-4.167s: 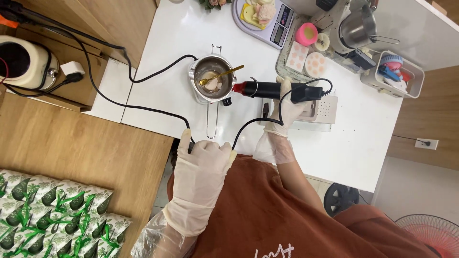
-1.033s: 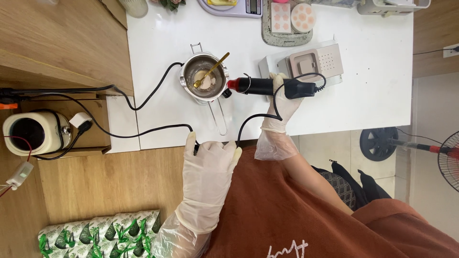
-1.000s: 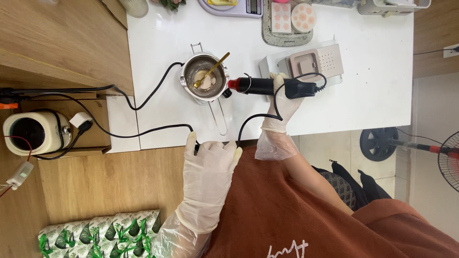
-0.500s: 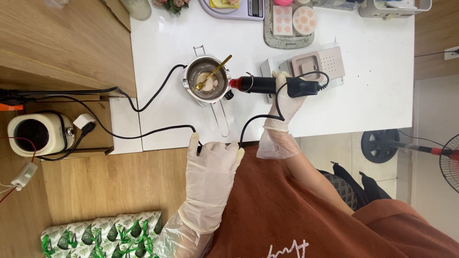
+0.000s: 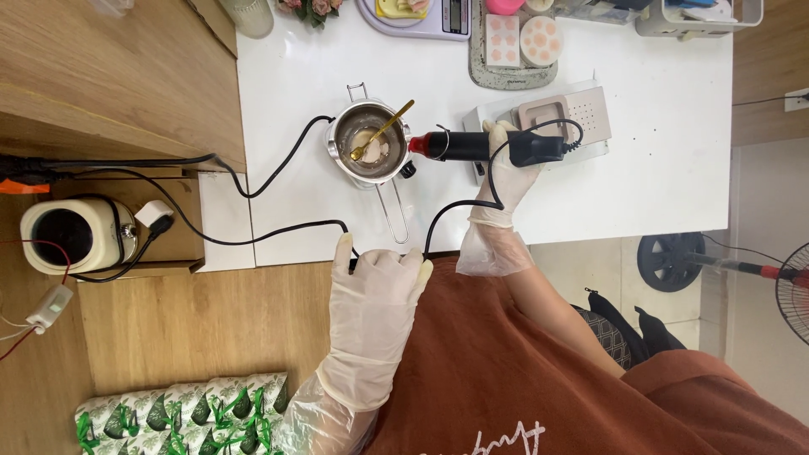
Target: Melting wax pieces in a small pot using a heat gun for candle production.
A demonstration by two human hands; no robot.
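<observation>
My right hand [image 5: 508,165], in a pale glove, grips a black heat gun [image 5: 489,147] with a red nozzle aimed at a small steel pot [image 5: 368,143]. The pot stands on the white table [image 5: 295,84] and holds pale lumps and a gold spoon [image 5: 381,131]; its wire handle points toward me. My gloved left hand [image 5: 373,299] rests at the table's near edge, closed on the black power cord [image 5: 278,236] that loops across the table.
A grey tray with moulds [image 5: 514,46], a scale [image 5: 413,13] and a white basket [image 5: 699,13] line the far edge. A beige block [image 5: 560,114] sits behind the heat gun. A cream appliance [image 5: 72,236] stands left; a fan [image 5: 758,270] stands right.
The view has shifted slightly. Both hands keep their hold and the heat gun stays aimed at the pot.
</observation>
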